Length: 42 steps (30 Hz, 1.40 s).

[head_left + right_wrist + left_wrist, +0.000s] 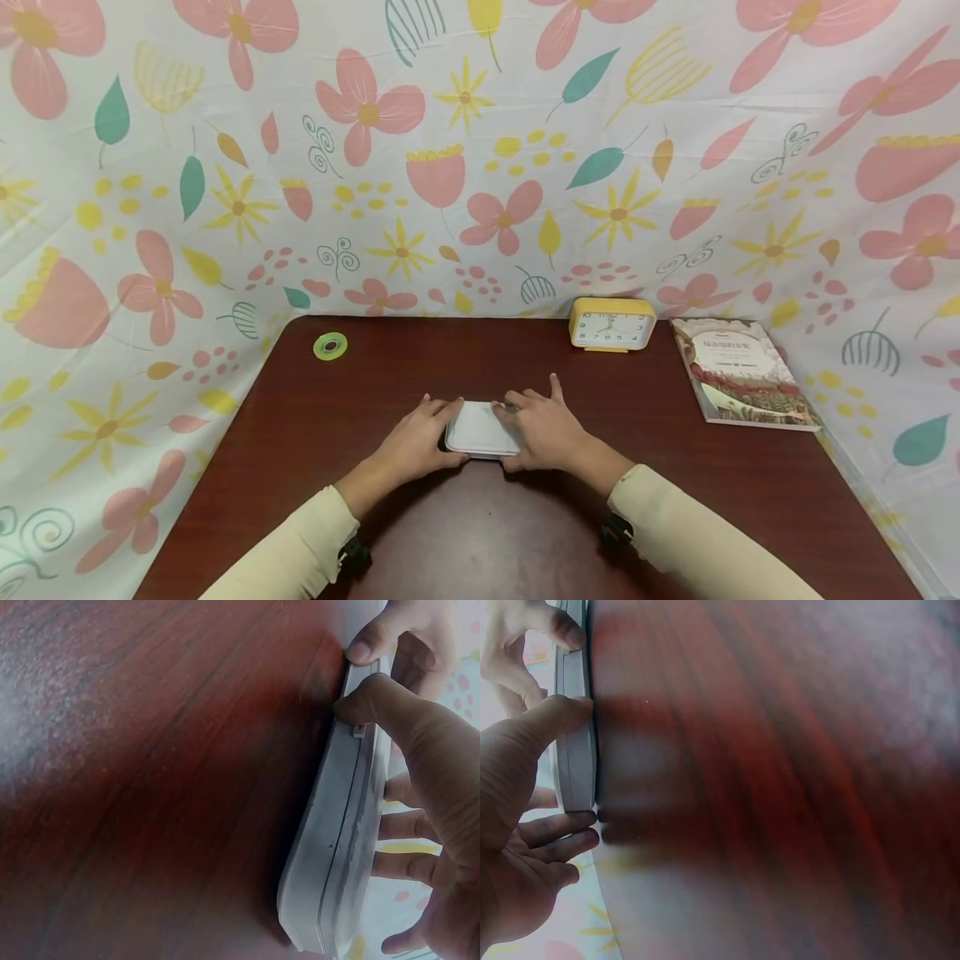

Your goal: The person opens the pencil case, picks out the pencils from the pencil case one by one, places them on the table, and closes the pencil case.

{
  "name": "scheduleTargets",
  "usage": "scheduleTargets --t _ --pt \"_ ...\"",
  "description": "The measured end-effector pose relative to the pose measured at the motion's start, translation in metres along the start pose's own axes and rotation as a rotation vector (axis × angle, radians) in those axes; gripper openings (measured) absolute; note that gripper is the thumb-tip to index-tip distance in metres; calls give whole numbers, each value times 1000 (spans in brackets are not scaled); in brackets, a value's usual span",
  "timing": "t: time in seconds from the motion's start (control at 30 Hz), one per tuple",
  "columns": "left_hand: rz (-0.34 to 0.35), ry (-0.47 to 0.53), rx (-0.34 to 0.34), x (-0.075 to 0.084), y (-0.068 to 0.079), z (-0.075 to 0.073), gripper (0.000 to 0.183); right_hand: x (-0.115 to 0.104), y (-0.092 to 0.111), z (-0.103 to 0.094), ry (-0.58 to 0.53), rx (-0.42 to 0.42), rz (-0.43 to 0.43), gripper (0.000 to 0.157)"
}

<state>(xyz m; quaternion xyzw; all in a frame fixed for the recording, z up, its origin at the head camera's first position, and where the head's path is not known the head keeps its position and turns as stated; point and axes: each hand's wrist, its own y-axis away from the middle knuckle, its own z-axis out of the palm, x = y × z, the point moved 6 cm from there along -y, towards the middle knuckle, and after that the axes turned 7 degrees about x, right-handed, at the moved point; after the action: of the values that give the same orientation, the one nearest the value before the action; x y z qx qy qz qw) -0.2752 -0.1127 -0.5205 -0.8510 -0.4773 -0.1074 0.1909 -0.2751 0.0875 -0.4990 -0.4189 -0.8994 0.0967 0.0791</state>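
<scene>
A flat white case with rounded corners lies on the table in front of me. Its narrow front side, in the right wrist view, shows a long seam and a small catch. My left hand grips the left end, thumb on the front side and index finger over the top. From the right, my right hand holds the case with its thumb at the front near the catch and fingers across the lid; its little finger sticks up. In the left wrist view, other left fingers sit by the case's end.
On the dark red-brown table, a green roll of tape lies at the back left. A yellow alarm clock stands at the back, right of centre, beside a book. A flowered cloth hangs behind and around.
</scene>
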Motion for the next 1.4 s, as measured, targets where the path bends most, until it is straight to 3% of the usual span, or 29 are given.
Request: scheduleTargets --t 0.8,0.97,1.27,1.4 --pt "20 12 5 -1 0 2 94 3 -5 1 -72 -51 0 84" --pt "-19 43 -3 -2 0 1 99 9 -8 -2 -129 -80 9 80" --pt "-177 125 -22 -8 -1 1 143 26 -15 -5 -361 -238 116 72" --pt "-204 128 -19 -10 0 1 151 34 -17 -10 -416 -224 153 67"
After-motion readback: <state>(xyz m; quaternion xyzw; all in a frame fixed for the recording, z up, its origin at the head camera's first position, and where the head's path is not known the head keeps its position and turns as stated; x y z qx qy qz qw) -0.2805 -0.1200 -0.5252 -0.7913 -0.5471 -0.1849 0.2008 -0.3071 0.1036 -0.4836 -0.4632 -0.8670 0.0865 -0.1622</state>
